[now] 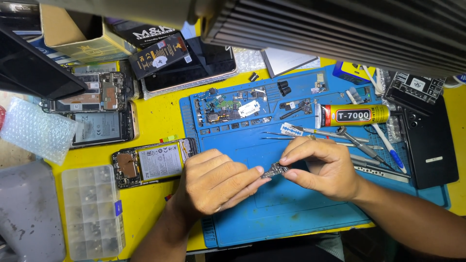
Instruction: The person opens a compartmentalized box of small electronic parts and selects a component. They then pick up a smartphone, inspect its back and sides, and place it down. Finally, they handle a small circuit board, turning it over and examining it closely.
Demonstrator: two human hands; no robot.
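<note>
Both my hands meet over the middle of a blue repair mat [301, 204]. My left hand [213, 182] and my right hand [323, 167] pinch the two ends of a small dark circuit board [275, 170], holding it just above the mat. An opened phone [153, 162] with its battery showing lies on the yellow table, touching the left of my left hand. Fine tweezers [286, 136] lie on the mat just beyond my right hand.
A yellow glue tube [357, 115], a screwdriver [357, 143] and a pen lie right of centre. A black phone back [429, 145] sits far right. More opened phones [99, 111], bubble wrap [34, 128] and a clear parts box [92, 211] fill the left.
</note>
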